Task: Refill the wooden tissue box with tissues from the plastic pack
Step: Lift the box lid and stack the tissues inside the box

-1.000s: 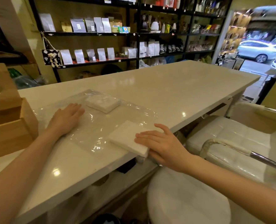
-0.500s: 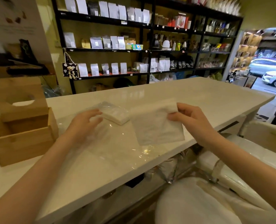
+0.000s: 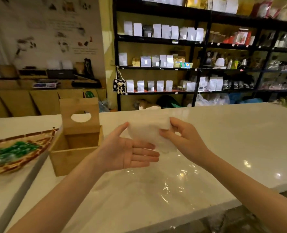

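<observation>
A white stack of tissues point(image 3: 147, 132) hangs in the air above the counter, pinched at its right side by my right hand point(image 3: 181, 140). My left hand point(image 3: 127, 152) is palm up, fingers spread, just under and left of the stack, touching its lower edge. The wooden tissue box point(image 3: 75, 148) stands to the left with its hinged lid point(image 3: 79, 113) raised upright; the inside looks empty. The clear plastic pack point(image 3: 169, 180) lies flat and crinkled on the counter below my hands.
A woven basket point(image 3: 13, 153) with green items sits left of the box on a lower counter. The white counter point(image 3: 232, 140) stretches right and ends at a near edge. Dark shelves point(image 3: 190, 68) of bags stand behind.
My right hand lifted the tissue stack off the counter and carried it left toward the box. My left hand left the plastic and turned palm up beneath the stack. The view swung left.
</observation>
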Tool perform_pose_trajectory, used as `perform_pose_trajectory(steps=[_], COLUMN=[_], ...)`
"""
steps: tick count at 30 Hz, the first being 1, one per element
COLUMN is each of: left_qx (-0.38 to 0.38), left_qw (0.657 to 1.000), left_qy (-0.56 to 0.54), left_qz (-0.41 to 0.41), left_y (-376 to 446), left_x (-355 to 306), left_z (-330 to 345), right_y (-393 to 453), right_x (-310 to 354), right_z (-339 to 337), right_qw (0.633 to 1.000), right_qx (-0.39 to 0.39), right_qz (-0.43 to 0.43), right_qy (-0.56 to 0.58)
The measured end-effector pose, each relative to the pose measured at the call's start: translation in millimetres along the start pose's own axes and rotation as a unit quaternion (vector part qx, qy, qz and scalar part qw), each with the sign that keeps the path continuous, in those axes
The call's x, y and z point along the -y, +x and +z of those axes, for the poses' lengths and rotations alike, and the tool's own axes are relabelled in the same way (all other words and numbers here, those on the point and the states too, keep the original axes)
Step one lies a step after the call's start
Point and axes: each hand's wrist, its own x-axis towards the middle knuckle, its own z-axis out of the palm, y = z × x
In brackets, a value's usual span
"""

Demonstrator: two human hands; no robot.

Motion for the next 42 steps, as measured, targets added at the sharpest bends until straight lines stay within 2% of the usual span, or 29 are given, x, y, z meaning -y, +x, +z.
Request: perform_pose_trajectory(steps=[2, 6, 9, 12, 14, 16, 17, 18, 19, 21, 22, 23, 24, 26, 30, 34, 39, 42], left_qx=[-0.021, -0.103, -0.171, -0.259, -0.284, -0.297, -0.311, -0.323, -0.33, -0.338, -0.341, -0.349, -0.361, -0.381, -0.399, -0.422, -0.431, -0.427], left_qw=[0.998, 0.976, 0.968, 0.956, 0.947, 0.939, 0.933, 0.926, 0.922, 0.916, 0.915, 0.913, 0.91, 0.907, 0.905, 0.9, 0.9, 0.901], left_qy=[-0.055, -0.167, -0.158, -0.11, -0.114, -0.126, -0.131, -0.136, -0.139, -0.143, -0.143, -0.139, -0.132, -0.114, -0.077, -0.042, 0.029, 0.061], left_qz=[0.039, 0.097, 0.091, 0.085, 0.095, 0.115, 0.127, 0.139, 0.149, 0.162, 0.162, 0.159, 0.153, 0.141, 0.123, 0.098, 0.064, 0.052], left_y=[-8, -26, -39, -47, -52, -57, -60, -63, -66, -72, -75, -77, -79, -83, -88, -86, -85, -83], left_x=[-7, -21, -25, -26, -28, -30, -31, -32, -34, -37, -39, -41, -42, -45, -52, -63, -73, -76], left_z=[-7, -22, -38, -47, -51, -57, -60, -63, -65, -67, -66, -67, -68, -72, -82, -96, -125, -132], right_y=[7, 23, 35, 48, 56, 65, 71, 77, 84, 96, 99, 103, 107, 115, 125, 130, 135, 137], right_x=[3, -7, -17, -25, -25, -22, -21, -20, -21, -18, -14, -12, -9, -6, -5, -6, -2, -1], right_z=[7, 21, 35, 48, 56, 64, 68, 73, 78, 88, 92, 96, 101, 110, 123, 135, 136, 137], right_qw=[0.991, 0.941, 0.91, 0.911, 0.953, 0.987, 0.984, 0.962, 0.918, 0.794, 0.742, 0.713, 0.705, 0.72, 0.782, 0.797, 0.841, 0.871], right_qx=[0.039, 0.104, 0.138, 0.143, 0.146, 0.138, 0.145, 0.18, 0.227, 0.285, 0.298, 0.308, 0.316, 0.332, 0.34, 0.327, 0.318, 0.285], right_qz=[-0.107, -0.267, -0.325, -0.333, -0.244, -0.069, 0.029, 0.129, 0.224, 0.367, 0.407, 0.425, 0.428, 0.412, 0.367, 0.381, 0.342, 0.321], right_qy=[-0.068, -0.18, -0.217, -0.197, -0.102, 0.043, 0.099, 0.159, 0.236, 0.393, 0.442, 0.465, 0.469, 0.449, 0.372, 0.335, 0.274, 0.241])
